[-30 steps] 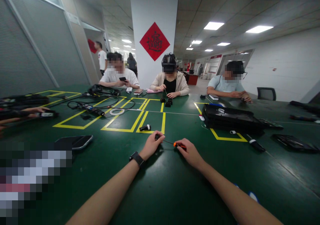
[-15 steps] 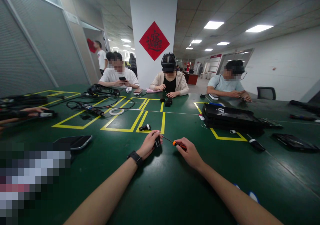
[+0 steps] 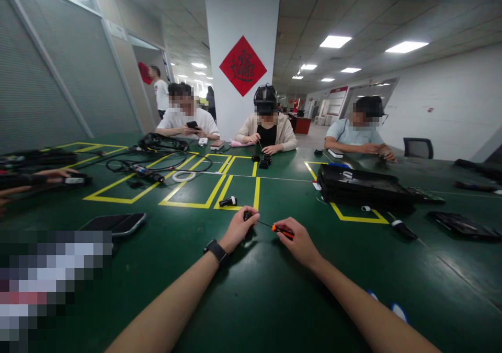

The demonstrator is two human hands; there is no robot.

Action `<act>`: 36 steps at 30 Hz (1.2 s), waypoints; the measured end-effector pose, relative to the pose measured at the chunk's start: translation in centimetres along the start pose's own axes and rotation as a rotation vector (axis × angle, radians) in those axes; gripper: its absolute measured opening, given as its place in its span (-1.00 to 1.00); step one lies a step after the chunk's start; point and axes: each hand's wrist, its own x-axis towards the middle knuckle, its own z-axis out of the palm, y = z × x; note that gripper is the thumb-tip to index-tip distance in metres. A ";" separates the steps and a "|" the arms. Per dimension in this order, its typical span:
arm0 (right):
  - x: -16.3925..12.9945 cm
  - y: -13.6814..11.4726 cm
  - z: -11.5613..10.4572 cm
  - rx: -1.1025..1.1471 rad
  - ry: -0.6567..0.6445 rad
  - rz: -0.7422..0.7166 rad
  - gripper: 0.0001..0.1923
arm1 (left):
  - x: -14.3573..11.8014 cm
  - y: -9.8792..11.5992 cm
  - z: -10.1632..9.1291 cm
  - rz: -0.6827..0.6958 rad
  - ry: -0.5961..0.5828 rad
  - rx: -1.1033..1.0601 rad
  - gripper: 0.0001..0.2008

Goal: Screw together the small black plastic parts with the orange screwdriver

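My left hand [image 3: 237, 228], with a dark watch on its wrist, is closed around a small black part [image 3: 247, 215] that is mostly hidden by the fingers. My right hand [image 3: 297, 239] grips an orange-and-black screwdriver [image 3: 283, 231] by its handle. Its thin shaft points left, and the tip ends at the fingers of my left hand; whether it touches the black part cannot be made out. Just beyond my left hand a black cylinder with a white band [image 3: 228, 201] lies on the green table [image 3: 251, 290], inside a yellow tape outline.
Stacked black casings [image 3: 364, 183] lie at the right, near another black-and-white cylinder [image 3: 403, 229]. A phone-like slab [image 3: 113, 224] and tangled cables [image 3: 137, 167] are on the left. Across the table sit several people; one person wears a headset [image 3: 265, 99]. Another person's hand [image 3: 58, 174] shows at far left.
My left hand has turned, so the black part now shows above the fingers instead of below them. The screwdriver has stayed nearly in place in my right hand.
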 end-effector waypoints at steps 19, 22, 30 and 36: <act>0.2 1.1 0.1 -0.101 -0.025 0.058 -0.84 | -0.1 0.0 0.4 0.160 0.034 0.177 -0.91; 0.1 1.0 0.1 -0.072 -0.029 0.074 -0.85 | -0.1 -0.2 0.3 0.139 0.001 0.166 -0.91; 0.3 1.2 0.1 -0.117 -0.047 0.059 -0.78 | 0.0 -0.3 0.3 0.161 0.018 0.165 -0.90; 0.0 0.7 0.1 -0.088 -0.053 0.076 -0.83 | 0.3 -0.3 0.0 0.097 -0.020 0.083 -0.87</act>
